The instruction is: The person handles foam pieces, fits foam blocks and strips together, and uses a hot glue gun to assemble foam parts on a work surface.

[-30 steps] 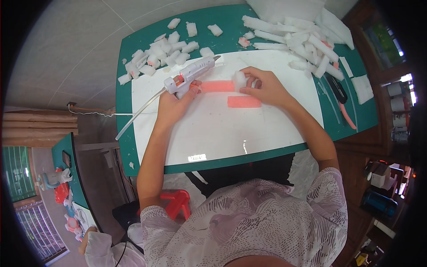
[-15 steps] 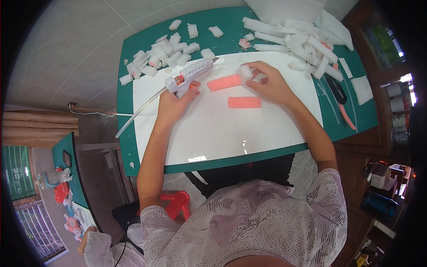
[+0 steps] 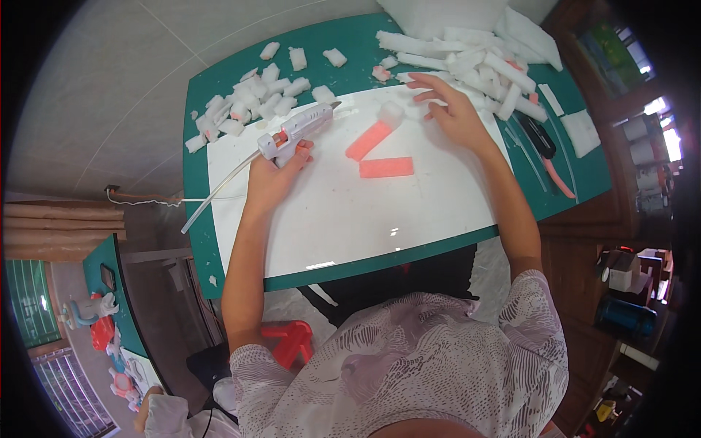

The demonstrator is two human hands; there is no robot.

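Note:
My left hand (image 3: 276, 175) is closed round the handle of a white glue gun (image 3: 307, 123), its nozzle pointing up and to the right. A clear glue stick (image 3: 219, 191) juts from the gun's back end. My right hand (image 3: 454, 115) is raised over the right part of the white board with fingers apart and nothing in them. Between the hands a pink foam strip (image 3: 369, 140) lies slanted, a white foam piece (image 3: 391, 112) at its upper end. A second pink strip (image 3: 386, 167) lies flat just below, close to the first one's lower end.
White foam chunks (image 3: 248, 98) are heaped at the far left, longer white foam strips (image 3: 467, 62) at the far right. A black-handled cutter (image 3: 539, 139) lies on the green table (image 3: 577, 179) right of the white board (image 3: 321, 226). Another person's sleeve (image 3: 171, 416) shows at lower left.
My right hand has let go of the white foam piece and moved up and right. The slanted pink strip now rests at a steeper angle. My left hand still holds the glue gun.

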